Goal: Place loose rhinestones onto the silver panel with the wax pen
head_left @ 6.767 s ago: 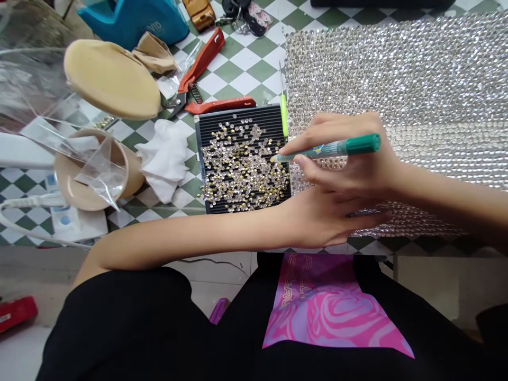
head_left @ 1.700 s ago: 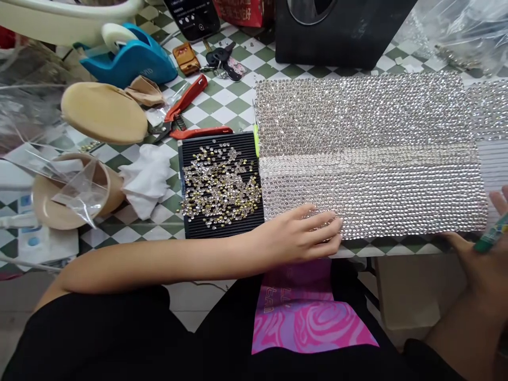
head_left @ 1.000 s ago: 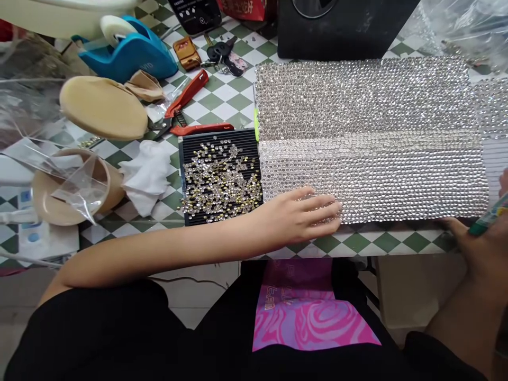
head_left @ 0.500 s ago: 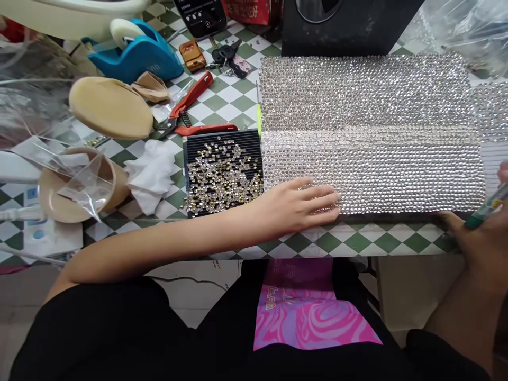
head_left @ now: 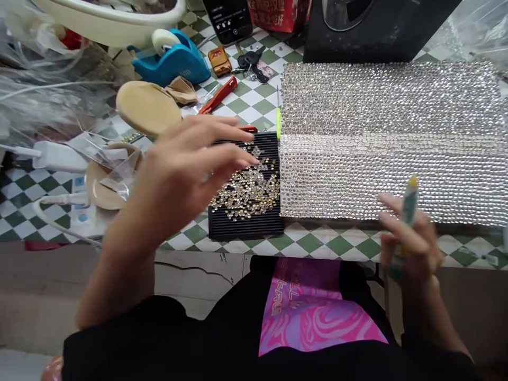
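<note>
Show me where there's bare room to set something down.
A narrow strip of checked table runs along the front edge, beside the sparkly sheet, crossed in view by the right hand. A small patch lies between the keys, red-handled tool and sheet. The left side is crowded with clear plastic, tape dispenser and cup.

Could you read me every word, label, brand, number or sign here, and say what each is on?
"汉堡" and "吃好": red package; its other characters are unclear.
"ULL": pink printed panel; its other letters are unclear.
Blue tape dispenser: lettering too blurred.
Phone: screen text too small.
Pen: too blurred to read any marking.
</note>
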Motion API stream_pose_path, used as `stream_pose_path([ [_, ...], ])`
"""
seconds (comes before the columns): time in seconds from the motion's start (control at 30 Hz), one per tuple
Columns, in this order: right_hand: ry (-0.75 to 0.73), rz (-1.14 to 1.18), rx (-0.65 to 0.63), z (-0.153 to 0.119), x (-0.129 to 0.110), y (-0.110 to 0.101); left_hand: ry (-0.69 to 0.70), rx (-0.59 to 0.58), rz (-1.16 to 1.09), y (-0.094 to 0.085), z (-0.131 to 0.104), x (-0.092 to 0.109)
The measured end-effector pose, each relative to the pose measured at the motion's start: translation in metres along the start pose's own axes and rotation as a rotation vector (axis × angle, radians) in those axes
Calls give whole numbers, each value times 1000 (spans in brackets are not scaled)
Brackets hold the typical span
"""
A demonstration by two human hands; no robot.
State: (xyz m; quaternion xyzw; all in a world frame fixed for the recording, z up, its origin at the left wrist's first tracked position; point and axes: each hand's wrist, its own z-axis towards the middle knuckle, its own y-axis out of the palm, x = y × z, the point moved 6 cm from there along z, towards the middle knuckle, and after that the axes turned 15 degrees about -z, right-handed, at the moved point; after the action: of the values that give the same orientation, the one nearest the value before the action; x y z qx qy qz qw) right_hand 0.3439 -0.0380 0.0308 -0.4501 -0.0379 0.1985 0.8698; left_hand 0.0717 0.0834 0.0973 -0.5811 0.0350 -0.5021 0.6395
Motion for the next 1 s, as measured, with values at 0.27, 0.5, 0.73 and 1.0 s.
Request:
stream_pose_path([
  [0.27,-497,106,-153,28,-105,42,-756,472,-196,8,-119,-24],
  [0.5,-549,48,-189,24,-113,54,-984,529,-251,55,-171,-4],
  [0.73,-544,65,-189,21,-112,53,-1074,695,-474,57,-176,-8],
  [1.0,-547,92,-201,21,-111,55,-1204,692,-631,44,-176,-37],
])
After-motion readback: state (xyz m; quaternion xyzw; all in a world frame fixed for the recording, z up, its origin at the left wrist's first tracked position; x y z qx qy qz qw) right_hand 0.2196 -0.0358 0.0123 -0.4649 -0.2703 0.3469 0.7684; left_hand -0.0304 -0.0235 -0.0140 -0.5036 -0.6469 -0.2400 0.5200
